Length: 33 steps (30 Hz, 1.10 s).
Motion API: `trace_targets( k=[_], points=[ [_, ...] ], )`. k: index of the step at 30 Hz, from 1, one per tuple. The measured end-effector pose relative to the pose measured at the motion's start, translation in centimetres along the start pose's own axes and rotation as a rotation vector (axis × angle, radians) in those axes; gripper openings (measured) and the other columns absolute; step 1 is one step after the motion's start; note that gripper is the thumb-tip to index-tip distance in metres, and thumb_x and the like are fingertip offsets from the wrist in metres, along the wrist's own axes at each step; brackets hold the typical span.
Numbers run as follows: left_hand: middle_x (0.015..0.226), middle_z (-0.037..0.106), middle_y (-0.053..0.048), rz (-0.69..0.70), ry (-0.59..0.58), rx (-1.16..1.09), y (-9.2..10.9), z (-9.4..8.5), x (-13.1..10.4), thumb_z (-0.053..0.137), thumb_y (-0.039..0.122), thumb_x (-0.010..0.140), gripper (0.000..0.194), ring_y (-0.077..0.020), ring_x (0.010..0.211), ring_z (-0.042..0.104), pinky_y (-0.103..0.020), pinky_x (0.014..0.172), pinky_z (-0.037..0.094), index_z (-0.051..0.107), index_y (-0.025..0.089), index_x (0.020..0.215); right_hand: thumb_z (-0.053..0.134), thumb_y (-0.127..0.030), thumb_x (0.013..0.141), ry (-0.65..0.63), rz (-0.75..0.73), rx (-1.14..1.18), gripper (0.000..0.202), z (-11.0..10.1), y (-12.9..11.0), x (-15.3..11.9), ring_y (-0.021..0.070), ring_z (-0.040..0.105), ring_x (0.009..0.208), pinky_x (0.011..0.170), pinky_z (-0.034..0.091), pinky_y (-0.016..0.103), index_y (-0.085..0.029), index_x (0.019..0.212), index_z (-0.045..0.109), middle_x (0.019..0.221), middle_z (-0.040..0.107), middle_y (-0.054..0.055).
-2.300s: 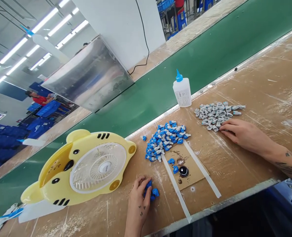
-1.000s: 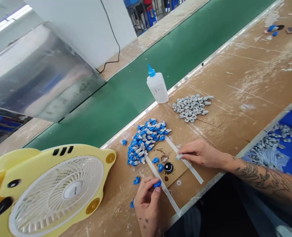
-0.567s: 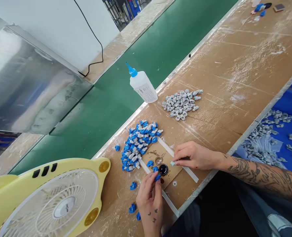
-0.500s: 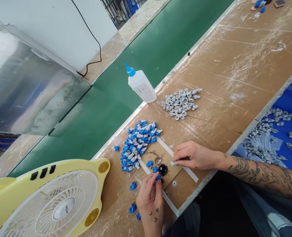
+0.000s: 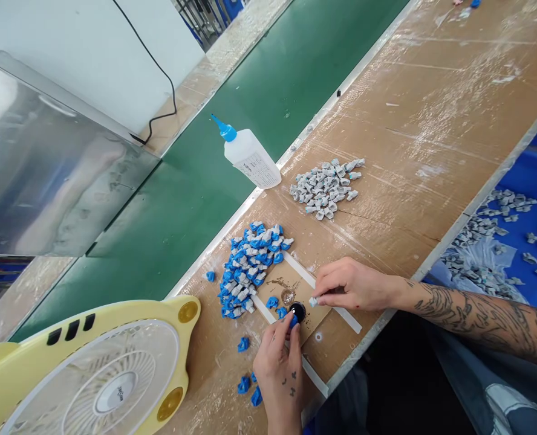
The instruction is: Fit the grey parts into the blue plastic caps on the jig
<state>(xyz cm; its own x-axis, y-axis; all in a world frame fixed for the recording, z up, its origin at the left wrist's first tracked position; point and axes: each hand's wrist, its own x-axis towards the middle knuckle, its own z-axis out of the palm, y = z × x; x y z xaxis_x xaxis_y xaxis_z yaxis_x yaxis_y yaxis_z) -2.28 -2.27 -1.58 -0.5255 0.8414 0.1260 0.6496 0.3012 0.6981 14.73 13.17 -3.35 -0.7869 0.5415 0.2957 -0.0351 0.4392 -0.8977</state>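
Observation:
My left hand (image 5: 279, 356) pinches a small blue piece (image 5: 293, 321) at the near edge of a round black dish (image 5: 298, 311) of dark liquid. Between the fingertips of my right hand (image 5: 348, 285) is a small pale grey piece (image 5: 313, 301), held just right of the dish. A small clear round dish (image 5: 287, 296) sits just behind the black one. Two blue pieces (image 5: 273, 302) lie left of the dishes on a cardboard sheet (image 5: 316, 315) edged with white tape. Behind my left hand is a heap of joined blue and grey pieces (image 5: 245, 272).
A pile of grey pieces (image 5: 325, 187) lies farther back on the brown table (image 5: 400, 163). A white squeeze bottle (image 5: 254, 158) with a blue nozzle stands by the green belt (image 5: 196, 187). A yellow fan (image 5: 109, 368) fills the lower left. At right, a blue bin (image 5: 527, 241) holds grey pieces.
My left hand has brought the blue piece slightly forward, against the black dish. My right hand still holds its grey piece near the same spot. The whole view has shifted slightly.

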Motion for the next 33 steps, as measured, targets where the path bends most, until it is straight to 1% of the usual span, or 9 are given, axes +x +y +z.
trace_targets(
  k=[3,8,10,12,18,22,25,30,33],
  points=[
    [0.081,0.077,-0.005,-0.080,0.004,-0.080,0.0,-0.4,0.0,0.073,0.038,0.079,0.018,-0.0183,0.064,0.069,-0.030,0.065,0.058,0.081,0.027,0.090,0.068,-0.020,0.092,0.028,0.024,0.035,0.013,0.3,-0.2,0.0,0.0139,0.068,0.073,0.070,0.051,0.021,-0.013,0.091,0.079,0.082,0.076,0.006],
    [0.073,0.078,-0.007,-0.445,0.104,-0.373,-0.3,-0.9,-0.1,0.088,0.040,0.059,0.032,-0.0218,0.064,0.073,-0.029,0.059,0.061,0.079,0.018,0.080,0.066,-0.029,0.095,0.156,0.056,0.154,0.022,1.7,-1.0,0.1,0.0135,0.070,0.071,0.068,0.052,0.020,-0.014,0.089,0.080,0.081,0.077,0.007],
    [0.071,0.077,-0.008,-0.523,0.132,-0.484,-0.3,-0.7,-0.2,0.091,0.040,0.054,0.035,-0.0211,0.062,0.073,-0.028,0.058,0.061,0.079,0.017,0.078,0.065,-0.032,0.096,0.187,0.055,0.210,0.025,2.5,-1.3,0.1,0.0133,0.071,0.070,0.067,0.053,0.020,-0.014,0.087,0.080,0.081,0.078,0.007],
    [0.070,0.077,-0.008,-0.560,0.116,-0.580,-0.2,-0.2,-0.4,0.092,0.040,0.052,0.037,-0.0206,0.061,0.073,-0.027,0.058,0.061,0.079,0.016,0.077,0.066,-0.034,0.095,0.198,0.047,0.231,0.025,3.3,-1.6,0.2,0.0133,0.071,0.069,0.066,0.054,0.019,-0.014,0.087,0.080,0.082,0.078,0.007],
    [0.068,0.077,-0.008,-0.576,0.105,-0.743,0.8,0.6,-0.3,0.093,0.042,0.051,0.037,-0.0183,0.059,0.072,-0.026,0.058,0.060,0.078,0.017,0.074,0.063,-0.030,0.097,0.200,-0.032,0.125,0.024,4.3,-1.9,0.3,0.0145,0.072,0.072,0.070,0.056,0.021,-0.014,0.089,0.079,0.082,0.078,0.008],
    [0.063,0.074,-0.008,-0.567,0.037,-0.719,1.0,0.2,0.1,0.093,0.043,0.050,0.038,-0.0189,0.055,0.070,-0.027,0.054,0.059,0.078,0.016,0.073,0.064,-0.023,0.096,0.047,-0.060,0.013,0.017,3.7,-2.0,0.6,0.0142,0.071,0.071,0.069,0.056,0.021,-0.015,0.092,0.078,0.082,0.076,0.008],
    [0.063,0.074,-0.008,-0.562,0.008,-0.723,0.9,0.0,0.3,0.092,0.042,0.052,0.037,-0.0194,0.056,0.070,-0.028,0.054,0.060,0.078,0.015,0.073,0.065,-0.021,0.095,0.026,-0.076,-0.028,0.015,3.6,-2.0,0.8,0.0142,0.070,0.071,0.069,0.056,0.021,-0.015,0.091,0.078,0.080,0.075,0.007],
    [0.063,0.074,-0.007,-0.533,0.020,-0.755,0.6,-0.1,0.5,0.092,0.040,0.053,0.034,-0.0182,0.054,0.069,-0.028,0.053,0.059,0.077,0.016,0.073,0.061,-0.025,0.098,0.075,-0.112,-0.004,0.023,4.0,-2.1,1.3,0.0140,0.070,0.070,0.067,0.055,0.021,-0.013,0.088,0.077,0.079,0.075,0.008],
    [0.065,0.075,-0.007,-0.454,-0.020,-0.693,0.6,-0.8,1.0,0.090,0.038,0.056,0.031,-0.0187,0.055,0.069,-0.028,0.054,0.059,0.078,0.016,0.075,0.060,-0.030,0.099,0.039,-0.112,0.023,0.024,3.7,-2.4,1.9,0.0145,0.071,0.074,0.072,0.056,0.022,-0.015,0.092,0.078,0.083,0.076,0.008]
  ],
)
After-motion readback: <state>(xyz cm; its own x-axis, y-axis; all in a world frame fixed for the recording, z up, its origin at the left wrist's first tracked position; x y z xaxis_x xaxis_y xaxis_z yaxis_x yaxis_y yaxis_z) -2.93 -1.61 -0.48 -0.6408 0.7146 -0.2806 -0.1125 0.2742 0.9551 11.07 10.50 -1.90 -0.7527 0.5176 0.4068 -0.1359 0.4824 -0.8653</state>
